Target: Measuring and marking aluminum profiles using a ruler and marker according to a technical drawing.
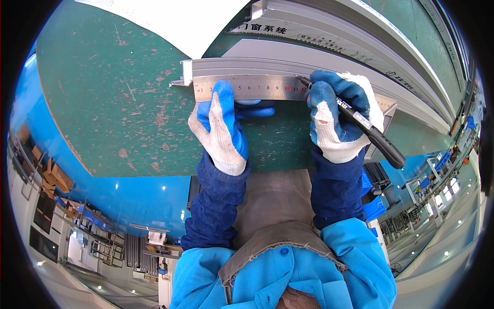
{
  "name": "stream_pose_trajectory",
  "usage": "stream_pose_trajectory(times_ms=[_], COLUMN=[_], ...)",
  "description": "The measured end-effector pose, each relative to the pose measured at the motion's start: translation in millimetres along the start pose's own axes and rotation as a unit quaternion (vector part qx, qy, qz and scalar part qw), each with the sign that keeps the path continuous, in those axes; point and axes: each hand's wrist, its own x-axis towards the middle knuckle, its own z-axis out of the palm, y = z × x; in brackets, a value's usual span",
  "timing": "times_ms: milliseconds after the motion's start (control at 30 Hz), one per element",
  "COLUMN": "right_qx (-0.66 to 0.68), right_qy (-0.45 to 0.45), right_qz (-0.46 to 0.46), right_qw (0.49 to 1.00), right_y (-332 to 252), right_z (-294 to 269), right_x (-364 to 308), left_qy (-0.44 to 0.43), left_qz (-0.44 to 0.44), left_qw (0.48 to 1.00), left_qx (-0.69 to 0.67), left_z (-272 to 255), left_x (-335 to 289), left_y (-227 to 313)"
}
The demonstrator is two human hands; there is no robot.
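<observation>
My left hand (222,135), in a blue and white glove, pinches a steel ruler (265,88) near its left end, with the thumb on top. The ruler lies along the near side of a long grey metal profile (236,66), their left ends close together. My right hand (339,121), gloved too, grips a black marker (382,141) over the ruler. The marker's tip points left and rests at or just above the ruler's far edge, by the profile; exact contact is hard to tell. My right fingers cover part of the ruler, whose far end shows beyond them.
More long metal profiles (329,31) with printed film lie behind, running to the right. A white paper sheet (180,18) is on the scratched green tabletop (108,98). Past the table's near edge stretches a blue floor (139,198), with cardboard boxes (57,177) at far left.
</observation>
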Motion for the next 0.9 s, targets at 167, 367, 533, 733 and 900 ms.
stream_pose_trajectory(times_ms=[167, 367, 533, 733, 900], right_qx=[0.012, 0.031, 0.023, 0.003, -0.007], right_qy=[0.005, -0.051, 0.102, 0.149, 0.158], right_qz=[0.009, -0.038, -0.007, -0.01, -0.02], right_qw=[1.0, 0.997, 0.995, 0.989, 0.987], right_y=[0, 1, -4, -2, 9], right_z=[0, -5, -21, -70, -94], right_x=[1, 4, -5, -3, -3], left_qy=[-0.042, -0.02, -0.021, -0.037, -0.215], left_qz=[-0.021, 0.009, -0.105, -0.132, -0.124], left_qw=[0.997, 0.999, 0.988, 0.976, 0.954], left_qx=[-0.064, -0.023, -0.11, -0.172, -0.168], left_z=[0, -3, 2, 50, 61], left_x=[1, 2, -8, -47, -43], left_y=[3, -5, -3, -10, -1])
